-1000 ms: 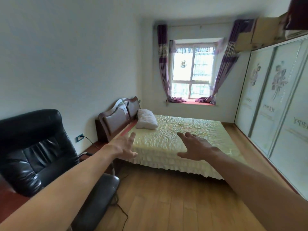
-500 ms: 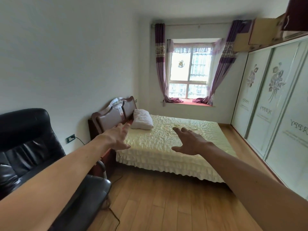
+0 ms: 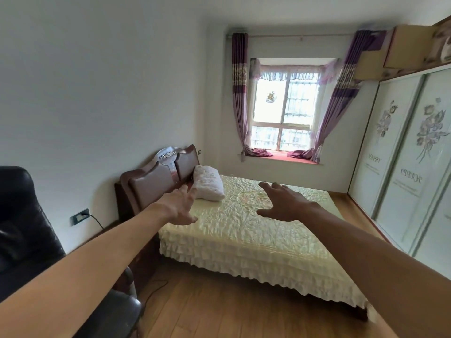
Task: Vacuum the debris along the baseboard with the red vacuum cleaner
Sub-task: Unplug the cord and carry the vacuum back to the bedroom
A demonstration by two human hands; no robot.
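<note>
Head view: both arms reach forward over the room. The left grip (image 3: 179, 207) is released, fingers spread and straight, holding nothing, and it hangs in front of the headboard (image 3: 156, 179) and pillow (image 3: 208, 182). The right grip (image 3: 284, 203) is equally released, palm down and fingers loosely spread, above the cream cover of the bed (image 3: 256, 240). It cannot be told whether it touches the cover.

The red vacuum cleaner appears nowhere in this view, so which way it lies from either grip, how its long axis runs and which arm is nearer cannot be told. It is probably behind or below the camera's field (a judgement only). The step in hand looks like locating the machine, with no vacuuming begun.

The foot of the left wall is mostly hidden by the black chair (image 3: 22, 235) and the headboard. A cord (image 3: 96, 222) runs down from a wall socket (image 3: 80, 215) there. The wooden floor (image 3: 219, 308) meets the wardrobe (image 3: 402, 167) on the right, the side nearer the right grip. No debris is discernible at this size.
</note>
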